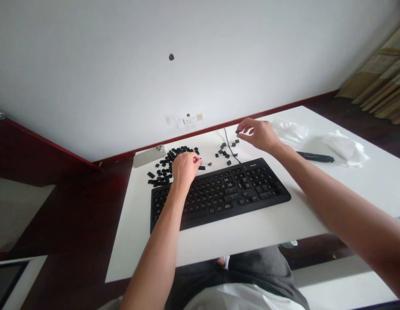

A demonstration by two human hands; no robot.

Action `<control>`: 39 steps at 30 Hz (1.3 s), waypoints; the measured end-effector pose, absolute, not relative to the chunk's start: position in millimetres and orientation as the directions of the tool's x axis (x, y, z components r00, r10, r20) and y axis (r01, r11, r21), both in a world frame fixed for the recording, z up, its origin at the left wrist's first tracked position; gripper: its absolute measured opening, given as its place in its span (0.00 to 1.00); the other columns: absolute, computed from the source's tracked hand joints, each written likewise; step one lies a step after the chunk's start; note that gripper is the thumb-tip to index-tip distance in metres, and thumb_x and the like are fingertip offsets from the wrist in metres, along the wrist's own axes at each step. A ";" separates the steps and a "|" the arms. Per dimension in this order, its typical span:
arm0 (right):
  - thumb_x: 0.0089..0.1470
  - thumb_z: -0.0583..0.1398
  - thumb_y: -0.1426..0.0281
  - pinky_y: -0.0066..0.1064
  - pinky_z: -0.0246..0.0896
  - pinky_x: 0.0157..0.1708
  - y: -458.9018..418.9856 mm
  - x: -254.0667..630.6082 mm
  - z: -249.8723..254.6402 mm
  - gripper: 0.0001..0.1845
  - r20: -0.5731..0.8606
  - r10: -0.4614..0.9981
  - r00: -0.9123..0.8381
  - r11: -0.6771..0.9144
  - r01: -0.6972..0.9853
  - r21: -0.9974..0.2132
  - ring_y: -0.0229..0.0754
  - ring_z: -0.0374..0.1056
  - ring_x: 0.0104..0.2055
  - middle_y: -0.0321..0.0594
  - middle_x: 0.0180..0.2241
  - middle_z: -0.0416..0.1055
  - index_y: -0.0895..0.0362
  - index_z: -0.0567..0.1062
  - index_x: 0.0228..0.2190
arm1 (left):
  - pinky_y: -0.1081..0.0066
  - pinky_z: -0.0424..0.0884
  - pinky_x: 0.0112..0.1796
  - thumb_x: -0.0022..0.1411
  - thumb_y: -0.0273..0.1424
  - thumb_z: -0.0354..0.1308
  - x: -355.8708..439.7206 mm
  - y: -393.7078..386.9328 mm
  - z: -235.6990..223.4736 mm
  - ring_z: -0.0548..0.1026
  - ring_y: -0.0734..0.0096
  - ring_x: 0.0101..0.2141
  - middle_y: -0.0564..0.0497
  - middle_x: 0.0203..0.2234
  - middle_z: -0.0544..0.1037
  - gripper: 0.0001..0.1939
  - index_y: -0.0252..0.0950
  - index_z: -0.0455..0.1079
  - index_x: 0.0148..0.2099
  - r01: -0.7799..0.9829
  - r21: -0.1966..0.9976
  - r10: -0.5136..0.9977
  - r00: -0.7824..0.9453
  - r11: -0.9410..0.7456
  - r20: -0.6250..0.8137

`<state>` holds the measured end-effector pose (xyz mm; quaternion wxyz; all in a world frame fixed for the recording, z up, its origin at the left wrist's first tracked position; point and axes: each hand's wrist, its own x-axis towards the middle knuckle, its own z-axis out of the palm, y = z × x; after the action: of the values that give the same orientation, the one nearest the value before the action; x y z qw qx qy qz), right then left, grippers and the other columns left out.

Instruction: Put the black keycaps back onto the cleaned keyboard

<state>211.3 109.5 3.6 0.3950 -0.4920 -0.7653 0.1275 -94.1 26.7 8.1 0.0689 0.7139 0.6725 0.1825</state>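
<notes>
A black keyboard lies on the white table, with keycaps off in many places. Between thumb and fingertips, my right hand pinches a black keycap above the far side of the table. Below it are several scattered keycaps near the keyboard's cable. My left hand is closed over the keyboard's far left edge, beside a pile of loose black keycaps. Its thumb and forefinger meet; what they hold, if anything, is too small to make out.
A phone lies at the table's far left corner. On the right are clear plastic bags and a black, long-handled tool. The wall with sockets stands behind the table.
</notes>
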 end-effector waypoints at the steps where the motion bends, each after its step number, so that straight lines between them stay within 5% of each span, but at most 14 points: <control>1: 0.55 0.68 0.66 0.41 0.74 0.41 114.3 220.6 2.9 0.09 0.433 0.881 -0.191 0.432 0.699 -0.571 0.49 0.79 0.39 0.43 0.37 0.84 0.54 0.82 0.39 | 0.64 0.71 0.40 0.66 0.35 0.69 -92.9 27.3 6.5 0.82 0.58 0.39 0.50 0.36 0.87 0.04 0.45 0.86 0.41 0.940 0.332 0.988 0.030 -0.081 0.154; 8: 0.52 0.70 0.67 0.39 0.73 0.40 127.9 245.2 -3.8 0.08 0.080 0.966 -0.248 0.255 0.842 -0.476 0.48 0.80 0.38 0.38 0.36 0.85 0.50 0.84 0.37 | 0.64 0.73 0.41 0.67 0.33 0.68 -93.6 27.2 5.1 0.84 0.59 0.42 0.54 0.38 0.88 0.05 0.47 0.86 0.43 0.946 0.315 0.990 0.040 -0.081 0.134; 14: 0.53 0.70 0.67 0.40 0.74 0.42 128.9 237.3 -12.5 0.09 0.067 0.962 -0.263 0.261 0.828 -0.496 0.49 0.80 0.40 0.38 0.37 0.85 0.50 0.84 0.38 | 0.64 0.72 0.43 0.66 0.30 0.67 -94.2 24.7 6.5 0.84 0.58 0.43 0.53 0.40 0.88 0.07 0.46 0.85 0.44 0.924 0.372 0.990 0.038 -0.085 0.133; 20: 0.51 0.72 0.68 0.41 0.75 0.41 129.1 240.1 -14.0 0.10 0.090 0.963 -0.256 0.264 0.809 -0.526 0.49 0.81 0.39 0.39 0.36 0.84 0.51 0.85 0.39 | 0.61 0.72 0.43 0.65 0.31 0.68 -100.5 30.7 3.9 0.82 0.56 0.39 0.49 0.38 0.88 0.04 0.44 0.84 0.40 0.776 0.619 0.986 0.020 -0.118 0.164; 25: 0.55 0.70 0.63 0.44 0.77 0.40 115.5 225.2 6.5 0.11 0.334 0.908 -0.253 0.409 0.709 -0.574 0.50 0.80 0.37 0.44 0.37 0.84 0.54 0.86 0.39 | 0.70 0.70 0.37 0.62 0.35 0.70 -101.3 35.0 6.0 0.78 0.68 0.34 0.47 0.37 0.85 0.13 0.38 0.84 0.48 0.225 0.973 0.997 0.071 -0.047 0.032; 29: 0.61 0.67 0.60 0.41 0.76 0.41 83.3 187.0 27.4 0.12 0.584 0.767 -0.264 0.625 0.508 -0.592 0.46 0.77 0.35 0.42 0.36 0.83 0.55 0.84 0.38 | 0.76 0.64 0.31 0.54 0.36 0.77 -97.5 32.5 11.7 0.72 0.79 0.30 0.49 0.37 0.82 0.23 0.38 0.83 0.52 -0.197 0.968 0.978 0.173 0.153 -0.119; 39: 0.68 0.65 0.62 0.39 0.74 0.42 48.6 140.7 17.9 0.13 0.629 0.579 -0.519 0.813 0.317 -0.488 0.46 0.77 0.40 0.42 0.44 0.82 0.50 0.83 0.51 | 0.74 0.67 0.34 0.51 0.34 0.79 -89.2 29.7 9.8 0.71 0.79 0.29 0.50 0.35 0.81 0.22 0.38 0.85 0.50 -0.270 0.934 0.957 0.233 0.233 -0.171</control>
<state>140.7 48.6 17.9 0.4148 -0.2614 -0.8571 0.1579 -89.2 29.7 9.8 0.6667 0.4145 0.4144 0.4603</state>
